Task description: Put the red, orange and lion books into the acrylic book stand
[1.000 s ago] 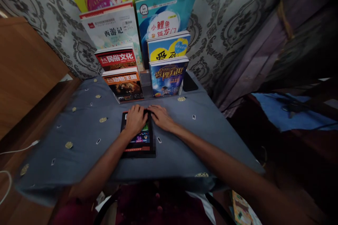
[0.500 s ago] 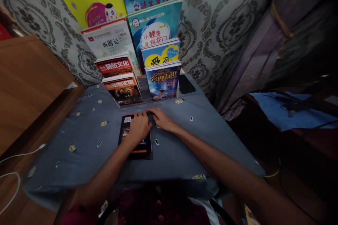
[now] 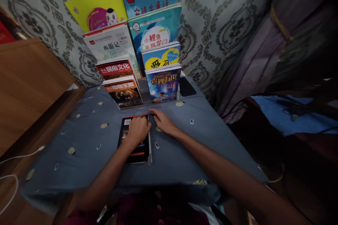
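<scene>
A black book (image 3: 145, 158) with an orange-red band and a white barcode lies flat on the table, back cover up. On its upper part rests my left hand (image 3: 139, 127), knuckles up and fingers curled, with the thumb side at the book's right edge. The fingertips are hidden under the hand. My right hand (image 3: 162, 121) lies on the cloth just right of the book's top corner, fingers stretched forward and holding nothing. Just beyond both hands, an orange-topped book with a lion cover (image 3: 123, 94) and a blue book (image 3: 163, 83) stand in a rack.
Behind them rise taller books, among them a yellow one (image 3: 97, 7) and a teal one (image 3: 155, 26). A dark phone (image 3: 187, 87) lies right of the rack. The blue-grey tablecloth (image 3: 200, 147) has a lotus-pod print. Patterned curtain hangs behind; a white cable (image 3: 23, 154) is at left.
My left hand's fingers have curled back from the book's top edge into a closed shape. The right hand stays near the corner, slightly apart from the left. The view has shifted slightly.
</scene>
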